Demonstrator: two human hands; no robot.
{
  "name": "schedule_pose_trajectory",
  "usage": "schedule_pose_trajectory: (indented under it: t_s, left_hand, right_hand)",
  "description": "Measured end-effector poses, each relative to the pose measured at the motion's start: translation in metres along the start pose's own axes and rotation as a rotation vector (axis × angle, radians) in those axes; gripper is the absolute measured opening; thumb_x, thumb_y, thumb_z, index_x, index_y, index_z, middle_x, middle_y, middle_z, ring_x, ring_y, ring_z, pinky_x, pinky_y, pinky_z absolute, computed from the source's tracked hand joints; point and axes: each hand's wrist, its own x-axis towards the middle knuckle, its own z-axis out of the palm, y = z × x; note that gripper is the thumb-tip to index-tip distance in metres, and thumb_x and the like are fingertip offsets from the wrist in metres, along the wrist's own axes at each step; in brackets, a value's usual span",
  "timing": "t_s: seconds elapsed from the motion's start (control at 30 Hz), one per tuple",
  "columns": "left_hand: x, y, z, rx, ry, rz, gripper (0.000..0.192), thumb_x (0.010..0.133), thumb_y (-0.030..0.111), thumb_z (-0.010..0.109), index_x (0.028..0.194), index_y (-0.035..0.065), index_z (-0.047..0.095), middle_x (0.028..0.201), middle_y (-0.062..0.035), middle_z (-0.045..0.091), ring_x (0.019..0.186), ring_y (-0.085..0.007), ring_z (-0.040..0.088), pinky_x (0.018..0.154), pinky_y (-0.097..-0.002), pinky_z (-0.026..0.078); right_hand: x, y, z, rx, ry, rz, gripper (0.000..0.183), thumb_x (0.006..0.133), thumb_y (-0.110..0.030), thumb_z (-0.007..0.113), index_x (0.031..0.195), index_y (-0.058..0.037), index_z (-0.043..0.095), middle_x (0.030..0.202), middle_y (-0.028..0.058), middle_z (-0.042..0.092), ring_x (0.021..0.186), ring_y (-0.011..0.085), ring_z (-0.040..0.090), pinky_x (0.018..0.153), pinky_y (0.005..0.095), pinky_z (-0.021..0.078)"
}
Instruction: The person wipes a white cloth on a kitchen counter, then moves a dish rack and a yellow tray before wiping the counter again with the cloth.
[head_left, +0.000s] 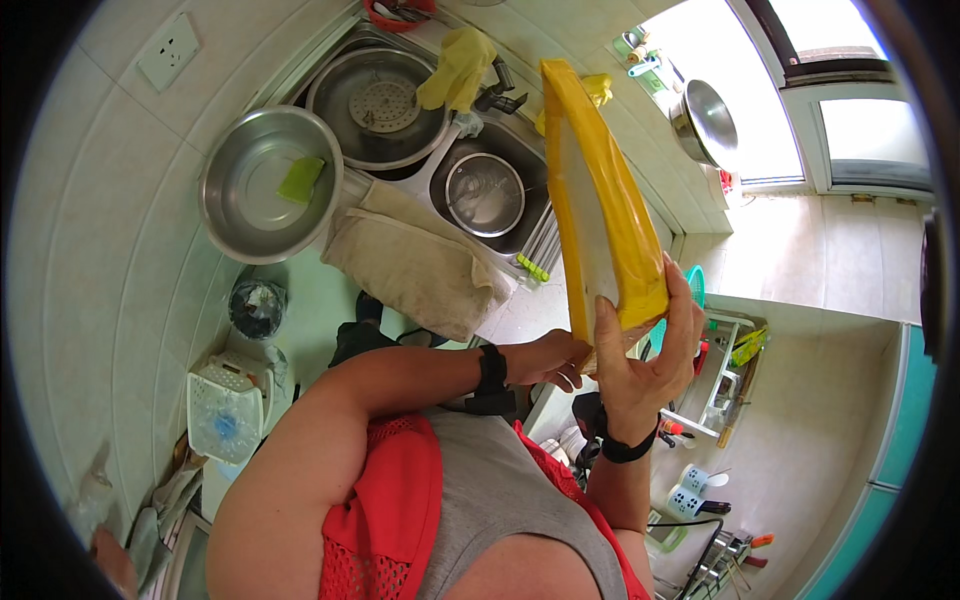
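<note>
A long flat panel with a pale face and yellow, tape-like edging (641, 247) stands tilted before me at centre right. My right hand (649, 352) grips its lower right corner, thumb on the near face and fingers around the yellow edge. My left hand (551, 358) reaches across my body and holds the panel's bottom end; part of its grip is hidden behind the panel. Left of the panel is a double steel sink (536, 169) with a round steel basin (322, 139) in one bowl and a smaller steel bowl (485, 196) in the other. Yellow rubber gloves (457, 69) hang over the black tap.
A wide steel basin (217, 184) holding a green sponge (301, 180) is beside the sink. A beige towel (409, 262) drapes over the counter edge. A white rack (694, 424) and utensil holders (686, 495) line the right. Near the left wall stand a bin (257, 309) and white basket (225, 420).
</note>
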Motion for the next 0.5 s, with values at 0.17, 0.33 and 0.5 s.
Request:
schedule_pose_trajectory:
  t_s: [0.17,0.33,0.5]
  left_hand:
    - [0.004,-0.005,-0.004,-0.070,-0.010,0.045,0.034,0.112,0.033,0.061,0.128,0.0037,0.069,0.110,-0.0082,0.076,0.082,-0.0182,0.075,0.074,-0.0347,0.064]
    - [0.007,-0.006,-0.007,-0.080,-0.022,0.050,0.032,0.112,0.031,0.061,0.127,0.0029,0.069,0.109,-0.0090,0.076,0.082,-0.0194,0.075,0.073,-0.0353,0.064]
    - [0.007,-0.005,-0.009,-0.081,-0.019,0.049,0.030,0.112,0.029,0.061,0.124,0.0025,0.069,0.106,-0.0096,0.076,0.081,-0.0193,0.076,0.072,-0.0355,0.065]
  right_hand:
    - [0.001,-0.003,0.003,0.015,0.002,0.005,0.076,0.090,-0.018,0.093,0.156,-0.0020,0.060,0.145,0.0161,0.073,0.130,0.0306,0.069,0.112,0.0439,0.0545]
    - [0.004,-0.006,0.005,0.007,0.019,-0.006,0.079,0.081,-0.010,0.096,0.151,0.0041,0.062,0.143,0.0204,0.074,0.122,0.0371,0.069,0.105,0.0445,0.0561]
    - [0.006,-0.008,0.008,0.044,0.020,-0.005,0.079,0.081,-0.010,0.096,0.151,0.0035,0.062,0.143,0.0209,0.074,0.121,0.0372,0.070,0.104,0.0444,0.0568]
